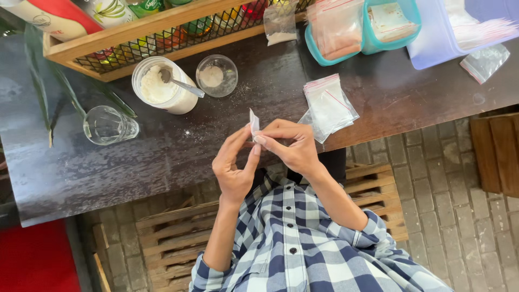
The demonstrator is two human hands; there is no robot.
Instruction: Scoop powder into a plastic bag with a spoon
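small bag [253, 124] pinched edge-on between fingertips of left hand [234, 165] and right hand [292, 147] above table [162, 151] edge, stack of zip bags [328, 105] laid just right of the hands, jar [161, 86] of white powder (spoon [181, 83] stood in it) set beyond, empty glass [108, 125] laid at left

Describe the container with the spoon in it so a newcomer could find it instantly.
On the dark table, just below the wooden rack, stands a round jar of white powder. A metal spoon rests in it, unlike the small lidless dish to its right and the empty glass at lower left.
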